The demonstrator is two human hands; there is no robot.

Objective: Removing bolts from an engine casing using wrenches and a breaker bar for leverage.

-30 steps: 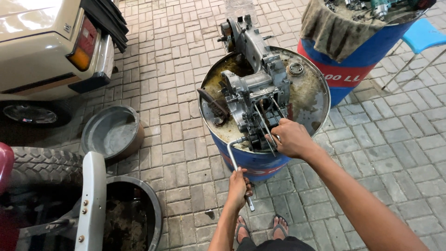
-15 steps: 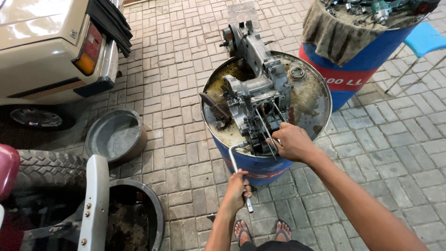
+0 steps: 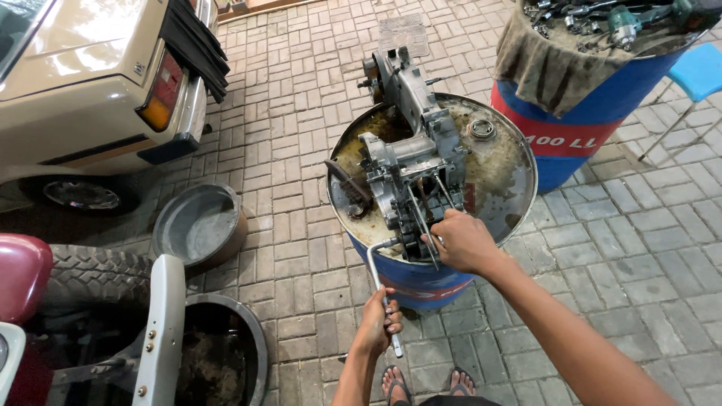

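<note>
Both grips are closed tight: the left hand point(image 3: 377, 322) is wrapped around the lower end of a bent metal wrench point(image 3: 382, 289), and the right hand point(image 3: 464, 242) is clamped on the near end of the grey engine casing point(image 3: 410, 162), fingers among the thin rods there. The wrench's short upper leg runs into the casing's near edge, so the turning force looks to come from the left hand while the right one steadies the block. To do this well, I'd judge the handle should be swung squarely, with the head kept fully seated, and the right hand pressing down so the casing doesn't skid on the oily lid.

That casing lies along the top of an upturned blue drum point(image 3: 421, 282), whose stained lid also carries a bearing ring point(image 3: 481, 129). Beyond stands a second drum point(image 3: 571, 143) draped with a cloth and heaped with tools. Paving bricks point(image 3: 301, 150) cover the ground; a beige car point(image 3: 98, 83), a grey basin point(image 3: 199, 225) and a tyre point(image 3: 90, 274) sit to the left.
</note>
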